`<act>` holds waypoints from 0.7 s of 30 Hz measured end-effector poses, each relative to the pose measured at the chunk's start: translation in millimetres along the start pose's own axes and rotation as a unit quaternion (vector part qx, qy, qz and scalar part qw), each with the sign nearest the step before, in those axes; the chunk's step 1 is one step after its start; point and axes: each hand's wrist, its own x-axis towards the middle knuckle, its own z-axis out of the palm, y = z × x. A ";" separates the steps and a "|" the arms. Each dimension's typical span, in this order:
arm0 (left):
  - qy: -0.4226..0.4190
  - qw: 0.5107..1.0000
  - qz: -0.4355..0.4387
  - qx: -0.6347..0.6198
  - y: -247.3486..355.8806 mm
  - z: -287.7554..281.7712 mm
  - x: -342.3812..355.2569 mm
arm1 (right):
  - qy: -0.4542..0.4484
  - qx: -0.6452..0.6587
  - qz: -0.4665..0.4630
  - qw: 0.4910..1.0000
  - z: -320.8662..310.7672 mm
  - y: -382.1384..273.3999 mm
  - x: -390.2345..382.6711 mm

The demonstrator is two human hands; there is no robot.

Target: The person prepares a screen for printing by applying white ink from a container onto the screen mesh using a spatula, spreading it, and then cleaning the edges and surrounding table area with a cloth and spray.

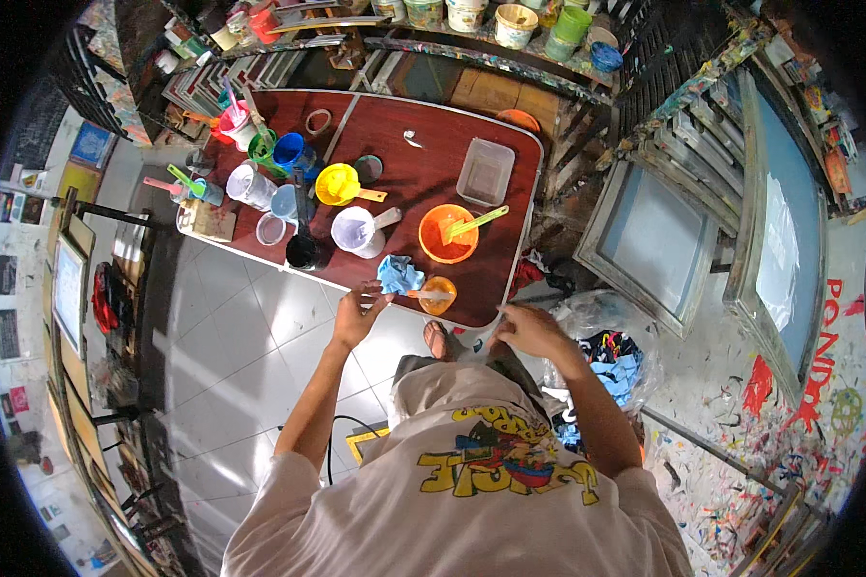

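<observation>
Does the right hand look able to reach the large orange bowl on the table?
Probably yes. The right hand is beside the near corner of the table, and nothing seems to stand between it and the large orange bowl. The smaller orange bowl lies left of that path.

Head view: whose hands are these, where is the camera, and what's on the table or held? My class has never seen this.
No machine here: a person works bare-handed. A wide camera on their head looks down, bending straight edges. The red table holds a yellow cup, a clear tray, a blue cloth and an orange bowl with a spatula, plus other containers. The left hand is beside a thin stick over a small orange cup; its grip is unclear. The right hand, by the table corner, shows nothing held.
</observation>
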 end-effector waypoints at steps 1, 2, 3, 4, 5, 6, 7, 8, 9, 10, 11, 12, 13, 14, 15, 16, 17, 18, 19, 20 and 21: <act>-0.026 1.000 -0.004 -0.006 11.1 -6.4 -1.0 | 0.083 -0.004 -0.062 0.995 36.4 16.8 22.9; -0.040 0.999 0.005 0.015 -1.4 -13.4 -6.6 | 0.060 0.055 -0.055 0.995 47.0 5.6 37.7; -0.052 0.998 0.021 0.036 -21.3 -21.7 -12.2 | 0.042 0.111 -0.050 0.992 49.6 -8.2 55.8; -0.066 0.995 0.040 0.058 -31.6 -26.0 -15.0 | 0.057 0.073 -0.102 0.990 56.7 -15.2 66.6; -0.080 0.995 0.017 0.061 -23.9 -26.4 -18.3 | 0.050 0.084 -0.131 0.987 78.7 2.1 85.6; -0.091 0.994 -0.012 0.064 -19.6 -29.1 -26.8 | 0.066 0.070 -0.146 0.984 92.6 5.6 97.3; -0.095 0.993 -0.032 0.053 -13.7 -31.0 -35.0 | 0.082 0.082 -0.153 0.981 102.7 5.0 105.2; -0.101 0.992 -0.056 0.042 -11.7 -31.4 -44.9 | 0.094 0.094 -0.159 0.978 111.0 4.1 110.0; -0.103 0.992 -0.071 0.008 -25.6 -32.0 -56.3 | 0.104 0.114 -0.143 0.978 116.4 2.4 115.2; -0.110 0.990 -0.084 -0.025 -38.7 -31.7 -62.3 | 0.118 0.136 -0.122 0.976 121.4 3.2 118.5; -0.118 0.986 -0.113 -0.033 -42.2 -32.8 -70.2 | 0.126 0.158 -0.102 0.974 123.4 -0.6 118.9; -0.118 0.984 -0.130 -0.037 -45.5 -32.6 -74.2 | 0.138 0.145 -0.094 0.975 125.1 -3.2 116.7; -0.113 0.981 -0.149 -0.043 -55.4 -32.0 -79.4 | 0.146 0.130 -0.089 0.977 121.3 -12.7 111.6; -0.111 0.978 -0.167 -0.048 -66.3 -29.7 -84.8 | 0.156 0.116 -0.082 0.978 119.8 -17.8 105.8; -0.113 0.977 -0.160 -0.085 -76.6 -28.9 -86.6 | 0.157 0.084 -0.088 0.980 117.0 -22.9 102.4; -0.133 0.971 -0.167 -0.109 -77.3 -26.9 -84.1 | 0.176 0.104 -0.117 0.972 117.4 -25.2 98.9; -0.154 0.964 -0.174 -0.132 -77.4 -25.3 -80.8 | 0.196 0.125 -0.145 0.962 118.2 -28.0 94.4; -0.176 0.955 -0.180 -0.153 -76.9 -23.8 -76.6 | 0.217 0.145 -0.171 0.950 118.7 -30.2 88.8; -0.180 0.950 -0.227 -0.115 -68.8 -18.5 -69.6 | 0.235 0.119 -0.177 0.948 116.2 -29.7 81.5; -0.188 0.954 -0.213 -0.091 -68.1 -16.1 -65.1 | 0.252 0.092 -0.182 0.946 107.2 -35.7 72.0; -0.197 0.958 -0.199 -0.065 -67.1 -14.9 -60.0 | 0.268 0.103 -0.201 0.936 98.3 -40.0 56.0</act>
